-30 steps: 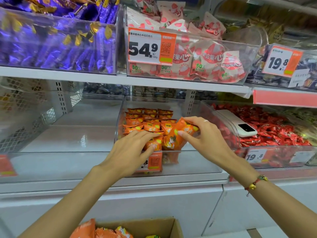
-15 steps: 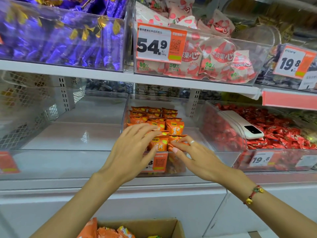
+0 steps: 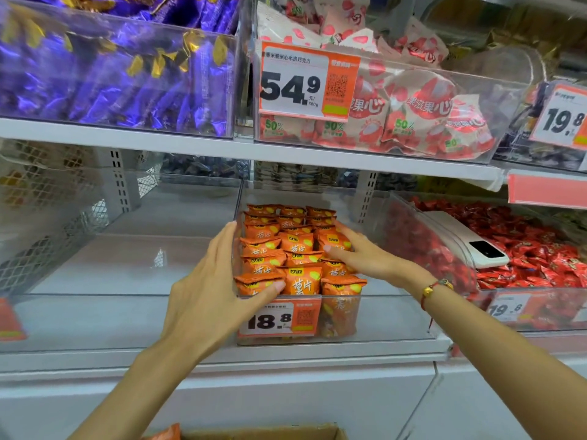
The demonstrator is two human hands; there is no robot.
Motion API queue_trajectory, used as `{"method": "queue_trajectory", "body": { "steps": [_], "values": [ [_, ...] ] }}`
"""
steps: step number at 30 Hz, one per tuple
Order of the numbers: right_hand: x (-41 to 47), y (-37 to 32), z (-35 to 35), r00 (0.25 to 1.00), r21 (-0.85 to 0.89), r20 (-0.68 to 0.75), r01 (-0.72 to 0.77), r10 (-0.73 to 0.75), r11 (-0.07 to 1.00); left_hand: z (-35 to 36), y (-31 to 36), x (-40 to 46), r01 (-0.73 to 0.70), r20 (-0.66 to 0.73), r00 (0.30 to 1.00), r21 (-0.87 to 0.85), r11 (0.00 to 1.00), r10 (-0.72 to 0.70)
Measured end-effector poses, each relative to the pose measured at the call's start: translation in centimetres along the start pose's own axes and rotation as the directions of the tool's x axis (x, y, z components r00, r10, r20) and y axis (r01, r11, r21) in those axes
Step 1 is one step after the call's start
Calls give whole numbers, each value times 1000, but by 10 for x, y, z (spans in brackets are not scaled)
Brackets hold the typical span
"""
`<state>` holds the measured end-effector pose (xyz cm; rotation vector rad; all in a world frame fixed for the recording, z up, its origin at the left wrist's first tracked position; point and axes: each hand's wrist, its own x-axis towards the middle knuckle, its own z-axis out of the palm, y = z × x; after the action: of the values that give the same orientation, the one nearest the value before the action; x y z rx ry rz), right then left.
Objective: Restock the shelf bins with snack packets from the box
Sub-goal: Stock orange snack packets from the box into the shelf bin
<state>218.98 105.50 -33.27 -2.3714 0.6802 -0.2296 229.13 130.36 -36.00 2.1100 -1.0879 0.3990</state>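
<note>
From the head camera we see our left hand (image 3: 209, 296) spread flat against the left side of the orange snack packets (image 3: 298, 249) stacked at the clear bin (image 3: 374, 312)'s front-left corner; our right hand (image 3: 365, 255) presses their right side, fingers seemingly straight.

Both forearms reach forward, converging toward twelve o'clock. The left hand (image 3: 209, 293) has straight fingers (image 3: 227, 239) and its thumb out; the right hand (image 3: 365, 257) lies flat, a bracelet on its wrist.

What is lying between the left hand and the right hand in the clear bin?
In the head view, rows of orange snack packets fill the stretch between the left hand and right hand.
</note>
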Motion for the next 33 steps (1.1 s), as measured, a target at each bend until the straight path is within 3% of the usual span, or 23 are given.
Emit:
{"method": "queue_trajectory", "body": {
  "steps": [3,9,16,24,30,33],
  "values": [
    [7,4,0,999,120,17,-34,32,992,1,0,-1,1,-13,1000,14,1000,-1],
    [11,-1,12,999,126,-31,14,-11,992,5,0,0,9,-41,999,45,999,-7],
    [4,-11,6,997,-64,59,-37,41,997,2,0,-1,-1,-27,1000,33,999,1],
    [-57,-15,6,997,-227,37,76,-70,971,-4,4,-2,1,-2,1000,10,1000,-1],
    [-50,-18,23,999,-367,15,40,-37,929,-7,9,-3,17,23,1000,-6,1000,-16],
    [-54,-18,25,1000,-338,-24,10,-19,941,-8,8,-2,18,52,998,-30,999,-16]
  ]
}}
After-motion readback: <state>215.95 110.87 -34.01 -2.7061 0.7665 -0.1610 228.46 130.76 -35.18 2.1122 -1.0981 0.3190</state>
